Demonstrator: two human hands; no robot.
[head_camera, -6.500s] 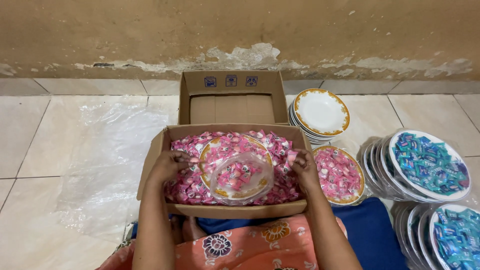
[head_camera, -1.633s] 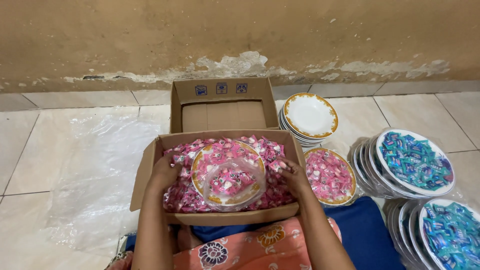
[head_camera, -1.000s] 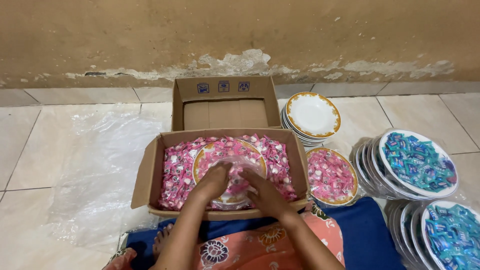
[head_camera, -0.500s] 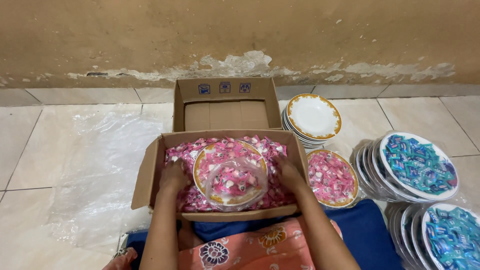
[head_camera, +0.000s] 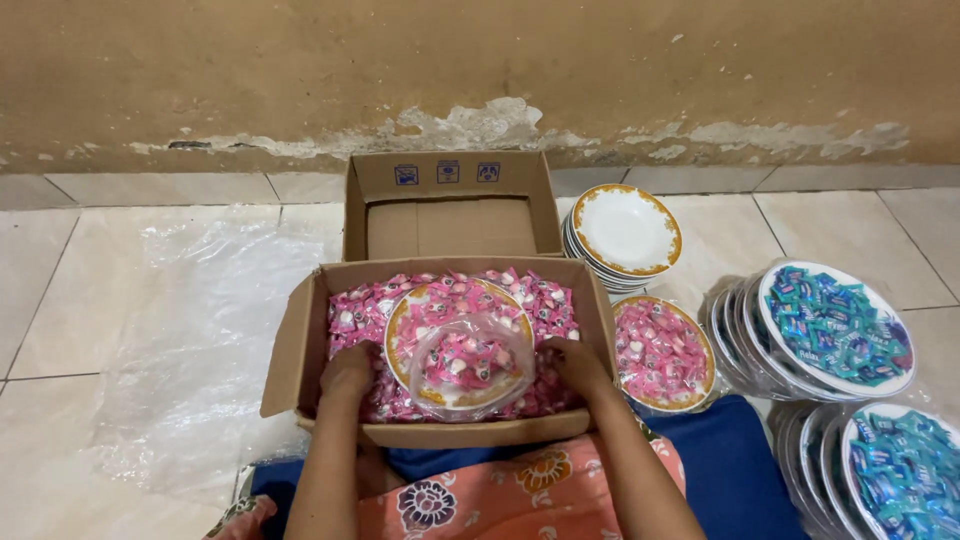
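Plate (head_camera: 400, 325) of pink candies unmoved; both hands (head_camera: 347, 372) (head_camera: 572, 362) have slid nearer.

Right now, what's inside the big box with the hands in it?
The cardboard box holds pink candies and a gold-rimmed plate with a clear bag. Its bottom is covered.

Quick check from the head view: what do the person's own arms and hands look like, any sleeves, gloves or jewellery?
Both forearms are bare up to the frame's lower edge, with no sleeves in view. The left hand and right hand wear no gloves; no watch, bracelet or ring is visible, though the fingers are partly hidden.
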